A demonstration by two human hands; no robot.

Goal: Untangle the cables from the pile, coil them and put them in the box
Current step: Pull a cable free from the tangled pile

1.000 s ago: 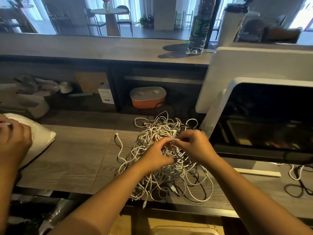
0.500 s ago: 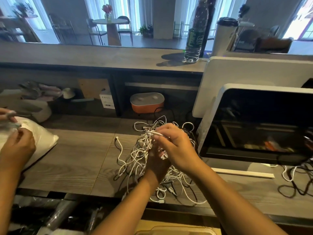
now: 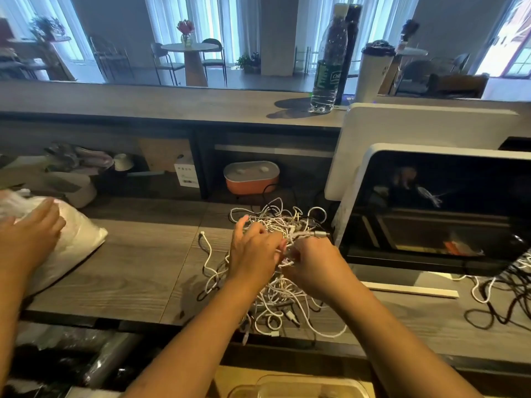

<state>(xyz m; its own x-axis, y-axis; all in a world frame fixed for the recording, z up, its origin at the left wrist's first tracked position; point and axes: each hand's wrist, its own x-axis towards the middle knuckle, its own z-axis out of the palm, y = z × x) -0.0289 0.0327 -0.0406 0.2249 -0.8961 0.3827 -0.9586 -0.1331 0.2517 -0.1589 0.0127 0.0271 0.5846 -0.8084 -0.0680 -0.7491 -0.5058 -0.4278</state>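
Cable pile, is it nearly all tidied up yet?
Not nearly. Nothing looks done: the cable pile is one big tangle on the counter, with no coiled cable in sight. Right now the left hand and right hand pinch strands at its top. Untangling, coiling and boxing are all left.

Right hand (image 3: 313, 265) is dropping back onto cable pile (image 3: 275, 300); left hand (image 3: 253, 254) is coming up beside it, both pinching strands.

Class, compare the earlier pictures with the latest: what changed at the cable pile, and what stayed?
The right hand, which lay over the left hand holding a cable up, has come down beside it; both now pinch cables in the pile. At far left, another person's hand has flattened onto the bag. Monitor and bottle stayed put.
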